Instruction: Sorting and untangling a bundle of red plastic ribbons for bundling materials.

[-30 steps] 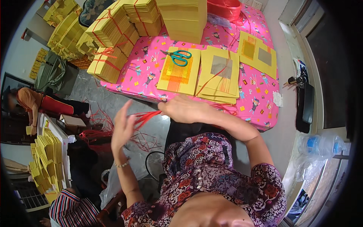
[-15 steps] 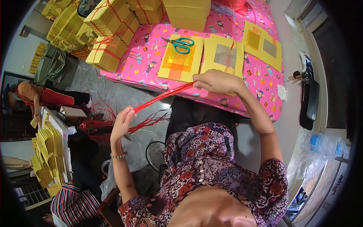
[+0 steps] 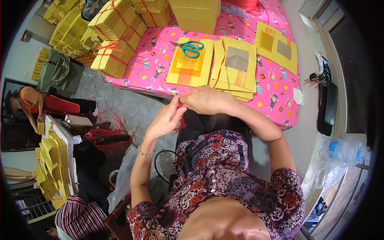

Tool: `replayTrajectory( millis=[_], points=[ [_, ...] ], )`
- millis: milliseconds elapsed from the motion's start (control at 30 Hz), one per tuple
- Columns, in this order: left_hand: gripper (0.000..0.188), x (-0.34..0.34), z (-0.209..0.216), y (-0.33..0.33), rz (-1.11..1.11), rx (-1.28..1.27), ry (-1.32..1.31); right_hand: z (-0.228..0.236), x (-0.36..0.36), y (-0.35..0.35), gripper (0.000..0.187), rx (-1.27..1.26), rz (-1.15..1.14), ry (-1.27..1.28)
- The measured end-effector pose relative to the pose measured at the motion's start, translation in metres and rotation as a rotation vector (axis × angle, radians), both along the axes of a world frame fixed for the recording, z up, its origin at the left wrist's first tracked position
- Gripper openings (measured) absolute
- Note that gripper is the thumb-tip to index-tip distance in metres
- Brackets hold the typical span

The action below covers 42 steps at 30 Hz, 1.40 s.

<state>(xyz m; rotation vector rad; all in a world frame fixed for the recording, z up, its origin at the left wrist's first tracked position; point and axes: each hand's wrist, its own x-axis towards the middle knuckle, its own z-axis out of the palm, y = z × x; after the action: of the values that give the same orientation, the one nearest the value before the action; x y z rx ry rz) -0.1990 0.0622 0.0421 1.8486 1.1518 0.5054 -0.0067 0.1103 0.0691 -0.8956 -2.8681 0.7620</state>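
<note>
Just off the table's near edge, my two hands meet fingertip to fingertip. My left hand (image 3: 162,120), with a beaded bracelet at its wrist, is closed around red plastic string (image 3: 179,125) that dangles below it. My right hand (image 3: 206,100) is closed over the same bundle, its knuckles hiding most of what lies inside. Beyond my right hand, a red strand runs over a pile of yellow paper sheets (image 3: 248,68) with a silver square on top. Teal-handled scissors (image 3: 192,49) lie on another yellow pile (image 3: 174,74) with a gold square.
The pink patterned table (image 3: 138,76) carries tied yellow paper bundles (image 3: 110,60), more sheets (image 3: 291,64) and a red string roll (image 3: 246,5). Loose red string (image 3: 108,132) lies at left. Co-workers are at a side table with yellow stacks (image 3: 52,164).
The string was stretched between my separated hands; now they have come together. My left hand moved right and up, my right hand left and down. A red strand has shifted on the middle pile.
</note>
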Motion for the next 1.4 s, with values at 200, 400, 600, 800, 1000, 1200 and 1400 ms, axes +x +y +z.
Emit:
replayTrajectory(
  millis=[200,400,600,800,1000,1200,1400],
  points=[
    [0.029,0.006,-0.004,0.001,-0.040,0.205,0.029,-0.007,0.032,0.009,0.024,-0.075,-0.002,-0.051],
    [0.019,0.004,-0.010,0.006,-0.008,-0.030,0.074,-0.005,0.056,0.012,0.021,-0.036,-0.154,-0.069],
    [0.024,0.028,-0.032,0.016,-0.057,0.059,-0.026,-0.008,0.040,0.004,0.020,-0.039,-0.148,-0.070],
    [0.020,0.029,-0.028,0.018,0.037,0.072,-0.095,-0.001,0.053,0.015,0.020,0.034,-0.199,0.134],
    [0.023,0.024,-0.043,0.016,0.408,0.008,-0.419,-0.020,0.054,0.028,0.014,0.254,-0.388,0.399],
    [0.020,0.040,-0.045,0.022,0.554,0.081,-0.560,-0.036,-0.005,0.019,0.019,-0.113,-0.724,0.865],
    [0.021,0.048,-0.049,0.029,0.611,0.322,-0.421,-0.067,-0.047,0.022,0.020,-0.362,-0.732,1.212]
  ],
)
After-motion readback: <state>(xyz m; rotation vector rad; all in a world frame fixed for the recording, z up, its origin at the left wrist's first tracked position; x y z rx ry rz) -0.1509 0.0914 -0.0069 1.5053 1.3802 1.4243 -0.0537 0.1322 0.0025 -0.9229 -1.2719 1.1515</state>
